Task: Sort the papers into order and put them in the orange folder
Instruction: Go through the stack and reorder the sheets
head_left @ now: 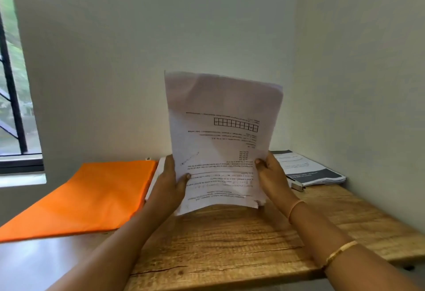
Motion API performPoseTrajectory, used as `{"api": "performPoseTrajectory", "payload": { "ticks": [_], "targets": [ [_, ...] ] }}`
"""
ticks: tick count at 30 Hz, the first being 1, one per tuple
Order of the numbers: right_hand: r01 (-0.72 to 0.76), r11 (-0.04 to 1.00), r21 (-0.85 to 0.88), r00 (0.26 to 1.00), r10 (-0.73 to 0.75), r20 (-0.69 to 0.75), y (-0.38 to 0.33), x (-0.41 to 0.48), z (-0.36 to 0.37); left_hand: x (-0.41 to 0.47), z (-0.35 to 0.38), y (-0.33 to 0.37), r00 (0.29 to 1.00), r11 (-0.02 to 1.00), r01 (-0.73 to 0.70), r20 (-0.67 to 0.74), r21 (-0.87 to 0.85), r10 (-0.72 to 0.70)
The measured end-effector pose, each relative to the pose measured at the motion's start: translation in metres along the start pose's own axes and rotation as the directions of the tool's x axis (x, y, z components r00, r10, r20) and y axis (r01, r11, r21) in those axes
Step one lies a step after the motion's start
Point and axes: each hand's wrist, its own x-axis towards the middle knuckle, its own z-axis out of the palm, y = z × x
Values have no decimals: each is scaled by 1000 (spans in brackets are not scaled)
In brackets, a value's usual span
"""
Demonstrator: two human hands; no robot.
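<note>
the papers [220, 143] stand up above the table [230, 244], print upside down. the left hand [169, 182] and right hand [271, 175] pinch their low sides. the orange folder [92, 196] lies flat just left. a booklet [308, 168] sits far right.

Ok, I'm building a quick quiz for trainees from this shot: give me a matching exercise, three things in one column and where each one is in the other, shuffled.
Things:
1 sheaf of papers
2 orange folder
3 grey-and-white booklets

Places:
A lying flat at the left of the table
B stacked in the far right corner
C held upright between the left hand and the right hand

Pairs: 1-C, 2-A, 3-B
</note>
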Motion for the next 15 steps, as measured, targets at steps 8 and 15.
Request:
{"api": "performPoseTrajectory", "payload": {
  "ticks": [8,15],
  "targets": [
    [-316,948,-29,944,317,86,-20,21,-6,10,-19,20,849,549,516,307,-657,-430],
    [-580,785,217,814,551,184,-24,-2,-8,2,-1,7,816,704,476,-32,-527,-577]
  ]
}}
